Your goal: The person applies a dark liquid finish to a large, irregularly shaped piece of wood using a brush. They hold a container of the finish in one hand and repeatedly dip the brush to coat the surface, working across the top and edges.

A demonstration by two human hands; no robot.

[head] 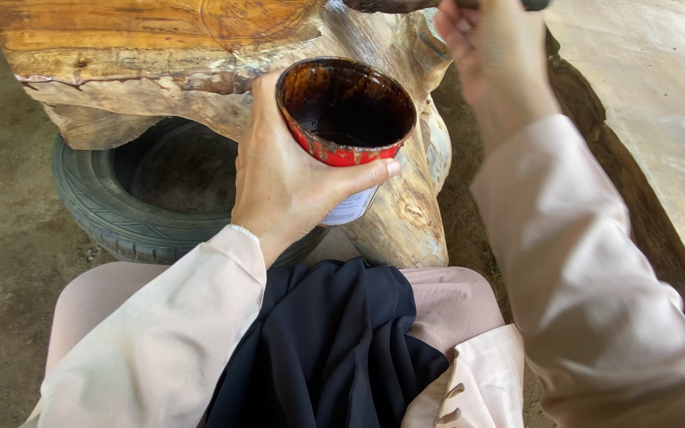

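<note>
Gripping red tin [346,119] in left hand [287,178], right hand [489,55] closed around dark handle [394,5], tyre [132,198] under slab [152,47]

Red can [341,150], dark brown inside; black tyre [101,210]; seemingly golden-grained wood [136,40].

The tin can [346,131] is metal, with a glossy red rim and a wet, dark brown coat inside. The wood slab [144,47] looks varnished and shiny on top, rough at its edge. The tyre [97,210] is matt black rubber. The sleeves [160,341] are smooth pale cloth, the floor [1,198] rough concrete.
</note>
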